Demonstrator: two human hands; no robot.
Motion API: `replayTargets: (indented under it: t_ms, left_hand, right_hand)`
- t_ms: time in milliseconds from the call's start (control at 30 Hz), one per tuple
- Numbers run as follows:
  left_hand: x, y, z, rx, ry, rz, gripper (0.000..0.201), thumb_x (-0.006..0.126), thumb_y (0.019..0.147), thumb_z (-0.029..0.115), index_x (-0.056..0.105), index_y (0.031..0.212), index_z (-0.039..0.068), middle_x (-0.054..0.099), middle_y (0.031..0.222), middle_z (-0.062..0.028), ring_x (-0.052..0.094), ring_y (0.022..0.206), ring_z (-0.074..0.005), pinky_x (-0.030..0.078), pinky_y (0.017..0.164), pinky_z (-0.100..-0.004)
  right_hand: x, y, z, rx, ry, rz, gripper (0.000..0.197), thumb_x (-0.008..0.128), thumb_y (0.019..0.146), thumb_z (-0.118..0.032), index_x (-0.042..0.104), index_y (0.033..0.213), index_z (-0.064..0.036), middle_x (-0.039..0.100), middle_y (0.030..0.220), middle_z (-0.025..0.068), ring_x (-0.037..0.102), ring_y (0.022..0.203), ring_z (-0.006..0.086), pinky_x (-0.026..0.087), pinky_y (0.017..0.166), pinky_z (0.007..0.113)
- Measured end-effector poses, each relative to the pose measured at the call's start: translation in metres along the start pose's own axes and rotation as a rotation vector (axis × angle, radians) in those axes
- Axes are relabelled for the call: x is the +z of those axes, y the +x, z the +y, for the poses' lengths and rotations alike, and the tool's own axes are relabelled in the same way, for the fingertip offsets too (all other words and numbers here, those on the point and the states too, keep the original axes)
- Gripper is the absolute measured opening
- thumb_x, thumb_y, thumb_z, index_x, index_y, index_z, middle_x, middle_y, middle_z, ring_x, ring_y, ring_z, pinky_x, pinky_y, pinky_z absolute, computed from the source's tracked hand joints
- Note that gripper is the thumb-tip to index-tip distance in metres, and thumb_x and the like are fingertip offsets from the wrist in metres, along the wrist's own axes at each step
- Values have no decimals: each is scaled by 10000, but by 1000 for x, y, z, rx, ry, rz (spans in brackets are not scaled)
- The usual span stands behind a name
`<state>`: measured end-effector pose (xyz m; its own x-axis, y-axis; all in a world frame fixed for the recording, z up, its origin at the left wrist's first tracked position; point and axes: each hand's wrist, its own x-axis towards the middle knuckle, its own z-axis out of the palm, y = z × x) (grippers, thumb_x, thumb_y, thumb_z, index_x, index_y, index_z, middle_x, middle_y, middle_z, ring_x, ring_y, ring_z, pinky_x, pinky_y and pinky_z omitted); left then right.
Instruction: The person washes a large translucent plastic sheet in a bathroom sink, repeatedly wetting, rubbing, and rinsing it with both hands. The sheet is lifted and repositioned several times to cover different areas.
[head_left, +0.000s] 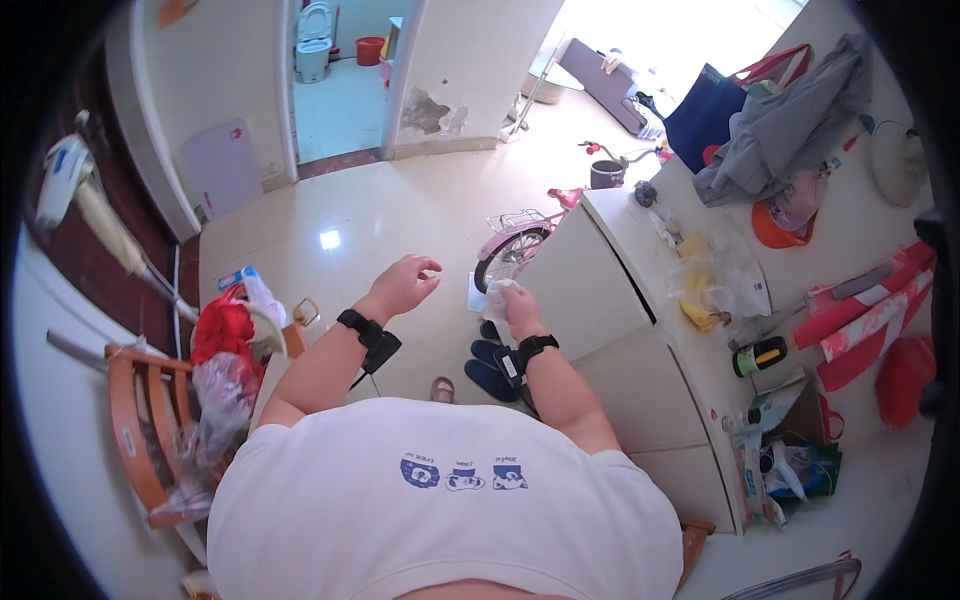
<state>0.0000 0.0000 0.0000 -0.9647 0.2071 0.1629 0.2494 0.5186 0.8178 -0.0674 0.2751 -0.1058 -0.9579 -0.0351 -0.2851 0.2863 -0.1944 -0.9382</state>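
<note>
My left hand (408, 288) is held out in mid-air in front of me, fingers loosely bent and apart, with nothing in it. My right hand (520, 312) is closed on a crumpled white tissue (495, 300), which sticks out past the fingers on the left. Each wrist wears a black strap with a small box. Behind the tissue stands a pink children's bicycle (513, 245), its rear wheel nearest to my right hand. The fingertips inside the tissue are hidden.
To my right is a white cabinet (590, 290) with bags, a bottle (760, 356) and clothes (790, 130). Blue slippers (490, 378) lie on the floor below my right hand. A wooden chair (150, 430) with plastic bags is at left. A doorway shows a toilet (313, 50).
</note>
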Motion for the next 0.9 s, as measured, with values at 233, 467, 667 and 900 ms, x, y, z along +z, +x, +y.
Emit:
replayTargets:
  t_ms: [233, 467, 667, 900]
  left_hand:
    - [-2, 133, -68, -75, 73, 25, 278, 602, 873, 200, 639, 1086, 26, 613, 1087, -156, 646, 891, -234, 510, 835, -337]
    - [-75, 205, -150, -241, 96, 233, 259, 613, 875, 191, 639, 1077, 31, 623, 1053, -141, 647, 867, -208, 522, 785, -316]
    - [-171, 274, -245, -304, 58, 304, 254, 610, 887, 185, 624, 1078, 20, 651, 951, -113, 619, 791, -171, 509, 734, -309]
    - [-296, 408, -322, -222, 131, 355, 253, 616, 893, 183, 621, 1089, 23, 661, 980, -81, 622, 810, -157, 510, 746, -300]
  right_hand:
    - [19, 152, -36, 82, -37, -55, 252, 564, 863, -147, 607, 1075, -18, 666, 945, 87, 665, 830, 210, 534, 679, 339]
    - [123, 307, -60, 124, -162, -185, 343, 575, 872, -194, 572, 1154, 2, 650, 1016, 103, 639, 920, 202, 523, 775, 351]
    - [230, 435, -57, 123, -204, -240, 398, 543, 888, -273, 568, 1150, 26, 650, 1025, 130, 650, 883, 223, 532, 756, 360]
    - [320, 562, -106, 21, -194, -124, 357, 538, 897, -274, 613, 1105, 5, 659, 984, 98, 649, 869, 201, 528, 755, 345]
